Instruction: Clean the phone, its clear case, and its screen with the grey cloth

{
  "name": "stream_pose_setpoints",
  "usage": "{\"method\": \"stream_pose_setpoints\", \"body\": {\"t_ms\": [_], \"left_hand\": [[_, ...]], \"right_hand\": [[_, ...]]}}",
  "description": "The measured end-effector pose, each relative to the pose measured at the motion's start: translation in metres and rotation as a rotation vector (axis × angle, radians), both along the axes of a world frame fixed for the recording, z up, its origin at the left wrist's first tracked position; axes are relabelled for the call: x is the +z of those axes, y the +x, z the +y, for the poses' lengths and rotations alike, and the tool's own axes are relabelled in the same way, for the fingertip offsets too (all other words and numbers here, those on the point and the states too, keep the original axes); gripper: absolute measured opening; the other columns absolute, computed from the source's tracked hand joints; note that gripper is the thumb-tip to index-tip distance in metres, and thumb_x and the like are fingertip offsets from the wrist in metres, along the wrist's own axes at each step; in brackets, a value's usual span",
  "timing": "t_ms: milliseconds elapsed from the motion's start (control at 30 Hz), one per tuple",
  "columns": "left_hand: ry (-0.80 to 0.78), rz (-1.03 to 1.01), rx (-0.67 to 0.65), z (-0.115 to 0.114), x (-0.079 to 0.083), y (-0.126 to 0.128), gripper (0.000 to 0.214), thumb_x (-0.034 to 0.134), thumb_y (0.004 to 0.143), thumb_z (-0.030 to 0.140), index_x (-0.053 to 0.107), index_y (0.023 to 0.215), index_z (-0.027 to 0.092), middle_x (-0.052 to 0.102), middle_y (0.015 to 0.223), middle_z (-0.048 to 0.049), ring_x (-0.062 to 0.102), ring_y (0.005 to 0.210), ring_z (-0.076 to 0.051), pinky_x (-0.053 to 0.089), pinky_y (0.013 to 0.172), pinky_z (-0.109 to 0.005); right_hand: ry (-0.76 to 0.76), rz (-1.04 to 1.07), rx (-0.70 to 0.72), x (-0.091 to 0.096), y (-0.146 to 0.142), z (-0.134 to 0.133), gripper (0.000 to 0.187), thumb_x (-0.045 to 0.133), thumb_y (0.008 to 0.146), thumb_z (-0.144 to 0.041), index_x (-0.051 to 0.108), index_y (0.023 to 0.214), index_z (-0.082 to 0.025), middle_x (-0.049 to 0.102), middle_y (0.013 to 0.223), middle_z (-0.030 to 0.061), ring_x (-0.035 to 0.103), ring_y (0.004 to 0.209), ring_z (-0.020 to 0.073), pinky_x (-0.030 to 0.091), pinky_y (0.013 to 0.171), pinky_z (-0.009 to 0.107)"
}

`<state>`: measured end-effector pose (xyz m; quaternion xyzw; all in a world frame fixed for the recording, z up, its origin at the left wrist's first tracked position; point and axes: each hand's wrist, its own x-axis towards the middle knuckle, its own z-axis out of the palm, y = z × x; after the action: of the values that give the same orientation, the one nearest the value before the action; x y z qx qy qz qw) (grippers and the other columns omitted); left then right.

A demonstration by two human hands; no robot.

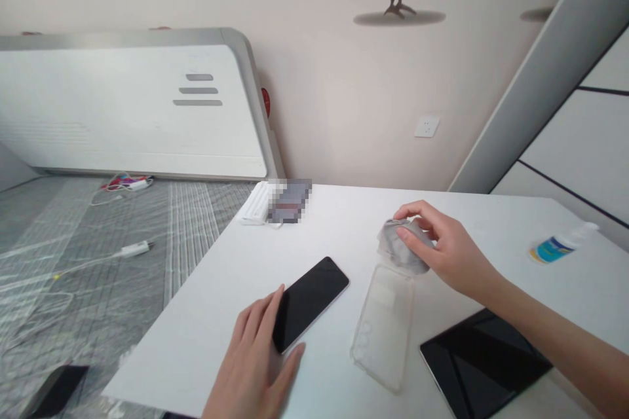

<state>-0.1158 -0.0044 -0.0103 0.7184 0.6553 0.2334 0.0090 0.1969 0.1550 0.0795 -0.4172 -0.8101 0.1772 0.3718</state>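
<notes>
A black phone [312, 298] lies screen up on the white table [344, 229]. My left hand [255, 360] rests on its near end, fingers and thumb around that corner. To the right of the phone a clear phone case [386, 327] lies flat. My right hand [439, 245] is closed on a crumpled grey cloth [400, 245], which sits at the far end of the case.
A dark tablet [484, 363] lies near the table's front right. A small bottle with a blue label [557, 245] lies at the far right. A white object [258, 203] sits at the table's back edge. Cables [122, 249] trail over the grey mat on the left.
</notes>
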Motion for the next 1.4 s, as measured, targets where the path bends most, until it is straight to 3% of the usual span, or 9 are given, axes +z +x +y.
{"method": "stream_pose_setpoints", "body": {"t_ms": [133,267,433,633,800,1000,1167,1300,1400], "left_hand": [[-0.004,-0.101,-0.025,0.005,-0.003,0.032,0.079,0.067,0.092,0.032,0.023,0.157,0.027,0.061,0.134,-0.0094,0.060,0.122,-0.028,0.057,0.100,-0.047],[0.011,-0.113,-0.005,0.014,-0.004,0.061,0.096,0.077,0.085,0.043,0.019,0.159,0.022,0.065,0.125,-0.0116,0.063,0.110,-0.033,0.058,0.091,-0.050],[0.026,-0.101,-0.022,0.014,-0.006,0.063,0.103,0.078,0.085,0.036,0.011,0.161,0.018,0.065,0.122,-0.0131,0.062,0.104,-0.031,0.057,0.088,-0.048],[0.004,-0.114,-0.018,0.012,-0.003,0.063,0.102,0.081,0.082,0.039,0.016,0.159,0.020,0.065,0.127,-0.0117,0.061,0.108,-0.031,0.057,0.090,-0.047],[0.009,-0.139,-0.016,0.010,-0.003,0.062,0.101,0.081,0.082,0.041,0.018,0.159,0.023,0.065,0.130,-0.0115,0.061,0.109,-0.031,0.057,0.091,-0.046],[-0.011,-0.152,-0.050,0.012,-0.001,0.061,0.111,0.083,0.080,0.038,0.009,0.162,0.025,0.064,0.128,-0.0109,0.060,0.110,-0.031,0.056,0.093,-0.047],[-0.017,-0.156,-0.059,0.012,-0.002,0.060,0.113,0.083,0.080,0.034,0.006,0.162,0.022,0.065,0.120,-0.0109,0.061,0.102,-0.029,0.058,0.087,-0.045],[-0.008,-0.152,-0.049,0.011,-0.002,0.061,0.116,0.085,0.078,0.040,0.007,0.162,0.024,0.063,0.128,-0.0114,0.059,0.109,-0.031,0.057,0.093,-0.048],[-0.008,-0.151,-0.057,0.012,-0.002,0.061,0.118,0.086,0.078,0.033,0.004,0.162,0.024,0.064,0.125,-0.0108,0.058,0.107,-0.031,0.057,0.091,-0.048]], "right_hand": [[0.071,-0.115,0.143,-0.010,-0.027,-0.005,0.015,0.051,0.099,-0.020,0.063,0.107,-0.023,0.068,0.108,0.0074,0.066,0.099,0.0234,0.053,0.087,0.037],[0.042,-0.248,0.333,-0.039,-0.058,-0.033,0.027,0.050,0.098,-0.014,0.066,0.118,-0.020,0.068,0.117,0.0108,0.067,0.105,0.0237,0.055,0.092,0.039],[0.020,-0.308,0.632,-0.061,-0.066,-0.049,0.032,0.057,0.093,-0.008,0.070,0.118,-0.025,0.073,0.116,0.0025,0.067,0.106,0.0149,0.054,0.096,0.027],[0.055,-0.323,0.385,-0.060,-0.047,-0.014,0.036,0.042,0.101,-0.008,0.075,0.112,-0.019,0.071,0.108,0.0123,0.067,0.099,0.0228,0.056,0.085,0.038],[0.097,-0.369,0.550,-0.061,-0.054,-0.036,0.020,0.061,0.099,-0.018,0.075,0.109,-0.027,0.072,0.104,0.0018,0.068,0.093,0.0162,0.055,0.081,0.027],[0.154,-0.384,0.357,-0.057,-0.051,-0.024,0.030,0.045,0.103,-0.010,0.074,0.108,-0.014,0.071,0.098,0.0116,0.066,0.091,0.0224,0.055,0.076,0.034],[0.217,-0.396,0.588,-0.067,-0.064,-0.042,0.015,0.062,0.100,-0.021,0.071,0.112,-0.025,0.072,0.108,0.0009,0.066,0.096,0.0149,0.054,0.081,0.025],[0.232,-0.412,0.403,-0.063,-0.056,-0.021,0.026,0.047,0.103,-0.010,0.069,0.115,-0.017,0.069,0.106,0.0109,0.064,0.098,0.0216,0.054,0.078,0.033],[0.259,-0.439,0.462,-0.062,-0.061,-0.034,0.022,0.050,0.102,-0.011,0.067,0.117,-0.012,0.068,0.107,0.0126,0.063,0.098,0.0227,0.054,0.077,0.034]]}}
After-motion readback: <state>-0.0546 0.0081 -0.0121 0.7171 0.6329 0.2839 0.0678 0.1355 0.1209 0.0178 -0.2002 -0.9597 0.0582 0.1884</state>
